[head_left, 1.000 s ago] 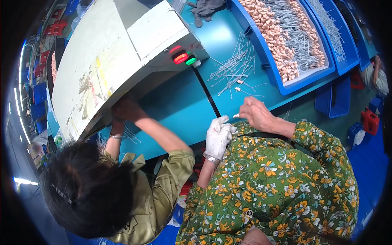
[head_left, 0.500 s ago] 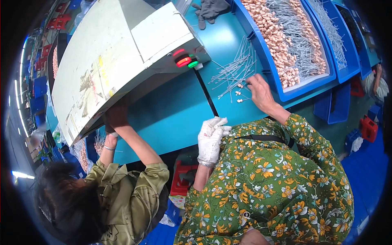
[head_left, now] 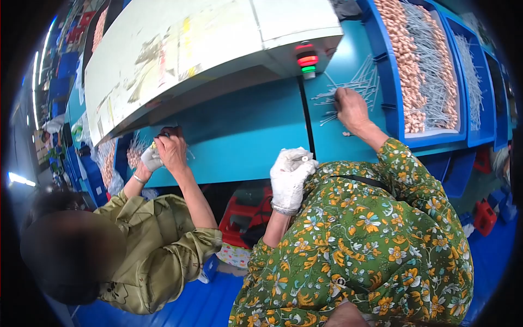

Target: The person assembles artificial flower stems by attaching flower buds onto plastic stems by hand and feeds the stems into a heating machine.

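My left hand (head_left: 290, 177), in a white glove, is held closed near my body at the table's front edge. A small pale round end (head_left: 305, 159) shows at its fingers; the rest of what it holds is hidden. Bare, my right hand (head_left: 353, 109) reaches over a loose pile of thin grey metal rods (head_left: 364, 82), its fingers curled together at the pile's near left side. The fingertips are partly hidden, so what they pinch cannot be made out. Just below that wrist lies a small copper-coloured piece (head_left: 347, 134) on the teal table (head_left: 239, 141).
A blue tray (head_left: 385, 71) of copper-headed rods (head_left: 406, 60) stands at the right, with another blue tray (head_left: 460, 109) beyond. A white machine housing (head_left: 218, 38) with a red-green lamp (head_left: 307, 59) overhangs the table. At left, a co-worker's hands (head_left: 166, 150) work near the table edge.
The view has swung, shifting the machine and trays rightward. My right hand has moved from the small copper pieces onto the rod pile. The co-worker's hands have come out from under the housing.
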A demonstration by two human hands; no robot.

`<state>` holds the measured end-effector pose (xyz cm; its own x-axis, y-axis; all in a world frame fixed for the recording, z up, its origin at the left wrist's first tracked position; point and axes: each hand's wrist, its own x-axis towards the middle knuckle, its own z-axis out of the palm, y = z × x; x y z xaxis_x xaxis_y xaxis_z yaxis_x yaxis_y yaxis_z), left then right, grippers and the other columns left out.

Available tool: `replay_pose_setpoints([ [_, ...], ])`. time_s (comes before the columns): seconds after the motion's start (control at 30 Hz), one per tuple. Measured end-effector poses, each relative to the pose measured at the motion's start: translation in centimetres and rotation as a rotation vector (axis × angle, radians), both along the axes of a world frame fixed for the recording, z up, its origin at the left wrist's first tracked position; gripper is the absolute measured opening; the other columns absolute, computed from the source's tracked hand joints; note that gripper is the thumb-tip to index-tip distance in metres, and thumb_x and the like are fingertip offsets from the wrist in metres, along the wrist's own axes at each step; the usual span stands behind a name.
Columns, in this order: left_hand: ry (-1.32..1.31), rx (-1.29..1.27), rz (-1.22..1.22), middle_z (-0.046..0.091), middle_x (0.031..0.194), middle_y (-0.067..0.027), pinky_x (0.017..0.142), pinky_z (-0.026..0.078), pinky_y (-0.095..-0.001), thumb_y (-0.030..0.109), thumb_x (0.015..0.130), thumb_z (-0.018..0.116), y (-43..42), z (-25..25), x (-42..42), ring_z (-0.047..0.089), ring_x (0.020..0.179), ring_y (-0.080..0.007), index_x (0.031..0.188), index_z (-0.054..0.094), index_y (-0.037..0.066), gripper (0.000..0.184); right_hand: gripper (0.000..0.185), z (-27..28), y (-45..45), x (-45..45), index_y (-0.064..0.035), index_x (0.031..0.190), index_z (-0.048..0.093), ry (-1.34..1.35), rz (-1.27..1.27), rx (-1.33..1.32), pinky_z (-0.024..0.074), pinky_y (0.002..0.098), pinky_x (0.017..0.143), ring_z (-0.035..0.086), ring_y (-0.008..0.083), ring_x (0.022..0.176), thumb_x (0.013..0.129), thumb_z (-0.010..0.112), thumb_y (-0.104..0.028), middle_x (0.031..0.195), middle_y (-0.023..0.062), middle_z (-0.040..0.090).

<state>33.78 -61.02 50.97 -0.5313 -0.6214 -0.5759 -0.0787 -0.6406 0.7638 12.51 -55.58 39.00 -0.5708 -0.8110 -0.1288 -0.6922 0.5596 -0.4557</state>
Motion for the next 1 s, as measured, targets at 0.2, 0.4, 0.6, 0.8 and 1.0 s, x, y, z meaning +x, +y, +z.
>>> replay_pose_setpoints([
  [0.2,0.027,0.071,0.034,0.058,0.100,-0.0118,0.077,0.051,-0.0287,-0.006,0.081,0.056,-0.3,0.9,-0.3,0.062,0.087,-0.0194,0.109,0.049,-0.005,0.030,0.014,0.5,0.4,-1.1,-0.0002,0.087,0.051,-0.195,-0.032,-0.138,0.0454,0.0458,0.066,0.057,0.0383,0.075,0.074,0.054,0.002,0.080,0.0196,0.058],
  [0.4,0.060,0.084,0.011,0.058,0.096,-0.0120,0.074,0.051,-0.0295,-0.003,0.083,0.056,-0.5,0.5,-0.5,0.061,0.084,-0.0206,0.111,0.047,-0.003,0.030,0.007,1.8,0.9,-1.8,0.0003,0.084,0.057,-0.523,-0.292,-0.258,0.0445,0.0316,0.064,0.057,0.0203,0.069,0.077,0.055,0.001,0.073,0.0110,0.059],
  [0.6,0.062,0.077,-0.005,0.055,0.089,-0.0110,0.065,0.050,-0.0278,-0.004,0.083,0.055,-0.9,1.0,-1.5,0.059,0.074,-0.0191,0.103,0.046,0.002,0.022,0.003,3.7,2.5,-2.8,-0.0019,0.080,0.057,-0.770,-0.452,-0.435,0.0401,0.0209,0.066,0.049,0.0050,0.069,0.083,0.056,-0.004,0.073,-0.0028,0.054],
  [0.8,0.080,0.095,-0.019,0.055,0.086,-0.0116,0.058,0.048,-0.0259,-0.003,0.084,0.055,-0.6,1.8,-2.6,0.058,0.069,-0.0176,0.099,0.045,0.004,0.019,0.004,6.2,3.3,-2.8,-0.0038,0.088,0.054,-0.914,-0.476,-0.673,0.0405,0.0217,0.069,0.050,0.0072,0.075,0.086,0.055,-0.007,0.081,0.0005,0.056],
  [1.0,0.077,0.148,-0.077,0.057,0.084,-0.0110,0.052,0.045,-0.0245,0.001,0.087,0.054,-0.7,2.2,-3.3,0.055,0.062,-0.0150,0.105,0.048,0.001,0.019,0.004,9.4,3.5,-1.2,-0.0019,0.089,0.054,-1.205,-0.404,-0.819,0.0436,0.0224,0.064,0.052,0.0084,0.069,0.087,0.054,-0.006,0.077,0.0014,0.054],
])
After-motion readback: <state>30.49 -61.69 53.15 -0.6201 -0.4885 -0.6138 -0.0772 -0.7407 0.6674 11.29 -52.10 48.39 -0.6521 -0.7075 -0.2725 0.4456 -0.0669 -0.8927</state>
